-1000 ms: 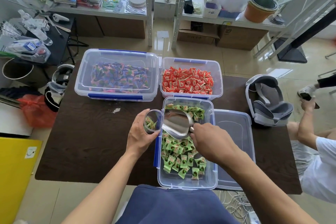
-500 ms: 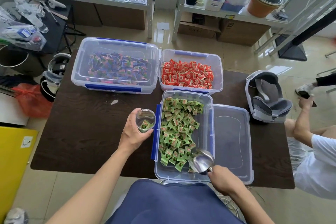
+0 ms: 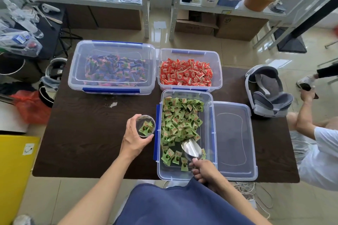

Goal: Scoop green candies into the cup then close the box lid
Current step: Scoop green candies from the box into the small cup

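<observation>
A clear plastic box (image 3: 208,97) with blue clips stands open near the front of the dark table, full of green candies (image 3: 180,117). Its clear lid (image 3: 236,140) lies flat just to its right. My left hand (image 3: 133,135) holds a small clear cup (image 3: 146,126) upright on the table left of the box, with a few green candies inside. My right hand (image 3: 204,169) grips the handle of a metal scoop (image 3: 192,149), whose mouth points into the candy pile at the near end of the box.
A larger lidded box of purple and pink candies (image 3: 113,71) and an open box of red candies (image 3: 186,75) stand behind. A grey and white headset (image 3: 268,93) rests at the table's right end. Another person (image 3: 318,148) sits at the right. Shelves stand behind.
The scoop left the cup, dropped to the near end of the box, and now pushes forward into the candies. The cup was set upright on the table, left of the box.
</observation>
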A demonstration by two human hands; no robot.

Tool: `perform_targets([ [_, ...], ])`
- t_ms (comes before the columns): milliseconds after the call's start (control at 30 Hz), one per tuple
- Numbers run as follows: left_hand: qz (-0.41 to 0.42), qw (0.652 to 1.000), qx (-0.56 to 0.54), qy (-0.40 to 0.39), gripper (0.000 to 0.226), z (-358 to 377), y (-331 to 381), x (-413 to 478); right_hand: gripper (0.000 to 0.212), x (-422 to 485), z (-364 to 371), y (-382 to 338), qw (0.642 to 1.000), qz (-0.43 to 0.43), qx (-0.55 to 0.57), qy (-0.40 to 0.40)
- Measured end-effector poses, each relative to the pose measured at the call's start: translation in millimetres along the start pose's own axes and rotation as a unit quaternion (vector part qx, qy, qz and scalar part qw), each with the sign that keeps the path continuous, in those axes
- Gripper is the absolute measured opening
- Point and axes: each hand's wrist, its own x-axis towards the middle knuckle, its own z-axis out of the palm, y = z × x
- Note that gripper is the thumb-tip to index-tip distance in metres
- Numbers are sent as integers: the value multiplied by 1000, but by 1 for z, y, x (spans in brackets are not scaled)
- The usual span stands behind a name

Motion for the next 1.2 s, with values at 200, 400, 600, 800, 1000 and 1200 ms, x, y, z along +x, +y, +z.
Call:
perform_targets([
  [200, -2, 1000, 3, -17, 87, -4, 0, 1, 27, 30, 14, -14, 977, -58, 205, -23],
  [400, -8, 999, 11, -30, 88, -8, 1, 3, 25, 50, 14, -43, 992, -102, 68, 40],
  [600, -16, 999, 14, -33, 89, -8, 4, 2, 27, 71, -1, -60, 949, -3, 287, -131],
  [800, -27, 999, 17, -38, 90, -9, 5, 2, 31, 81, 13, -77, 990, -99, 92, 28],
  [1000, -34, 998, 26, -42, 91, -10, 7, 1, 27, 91, 12, -90, 973, -70, 210, -60],
  [1200, -33, 998, 28, -37, 91, -9, 6, 0, 21, 82, 5, -67, 978, -96, 175, -65],
])
